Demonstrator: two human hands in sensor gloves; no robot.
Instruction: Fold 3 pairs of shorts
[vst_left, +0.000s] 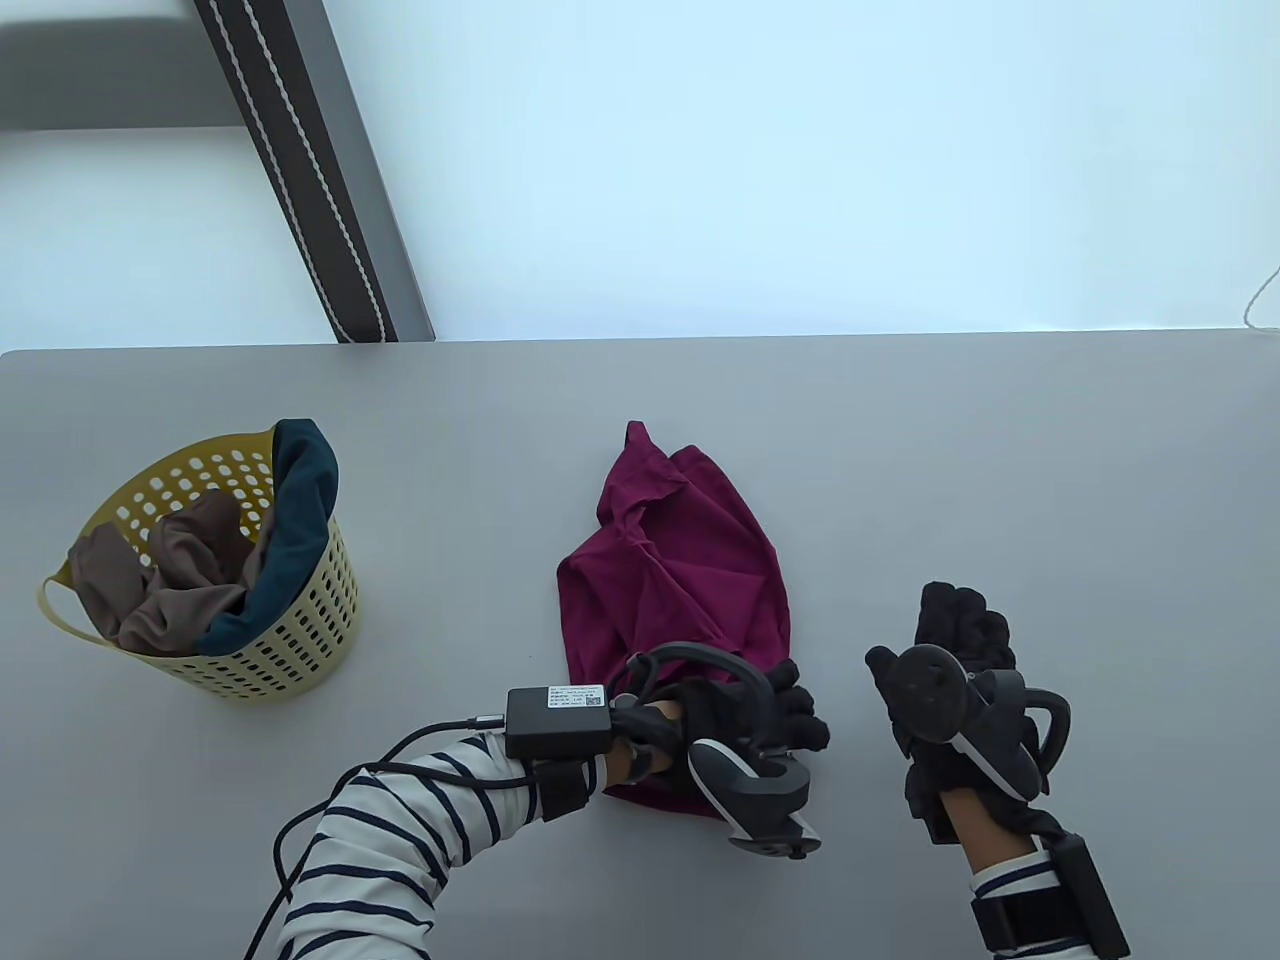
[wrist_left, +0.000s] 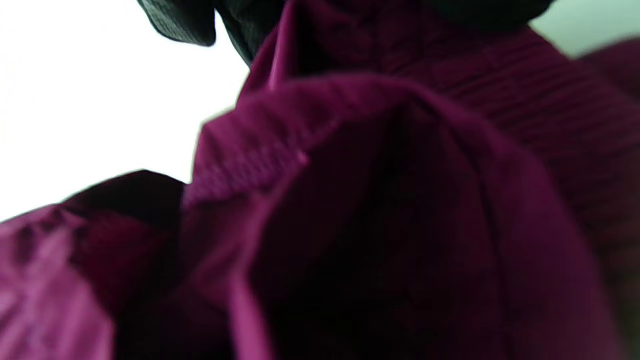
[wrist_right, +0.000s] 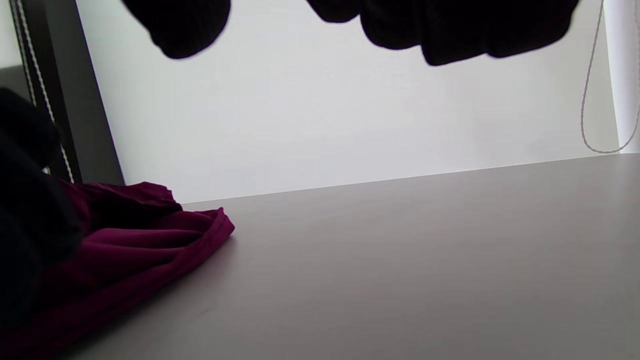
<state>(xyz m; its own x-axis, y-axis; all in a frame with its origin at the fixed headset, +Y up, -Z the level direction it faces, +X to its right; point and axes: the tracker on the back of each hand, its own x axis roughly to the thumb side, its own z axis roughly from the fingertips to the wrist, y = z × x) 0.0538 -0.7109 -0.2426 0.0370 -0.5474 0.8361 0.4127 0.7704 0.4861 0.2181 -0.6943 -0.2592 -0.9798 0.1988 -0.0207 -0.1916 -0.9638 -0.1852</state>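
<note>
Maroon shorts (vst_left: 680, 560) lie crumpled near the table's (vst_left: 1000, 480) front edge, left hand (vst_left: 730, 715) gripping their near end. Right hand (vst_left: 950, 660) hovers beside them, fingers loose, holding nothing; best pinch the other corner and spread flat.

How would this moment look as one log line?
left hand: grips maroon shorts | right hand: free, beside | basket: two more garments

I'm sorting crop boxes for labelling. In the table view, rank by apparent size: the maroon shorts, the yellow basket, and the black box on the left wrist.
1. Yellow basket and maroon shorts: too alike to rank, and the left hand hides part of the shorts.
2. Black box, clearly smallest.
</note>
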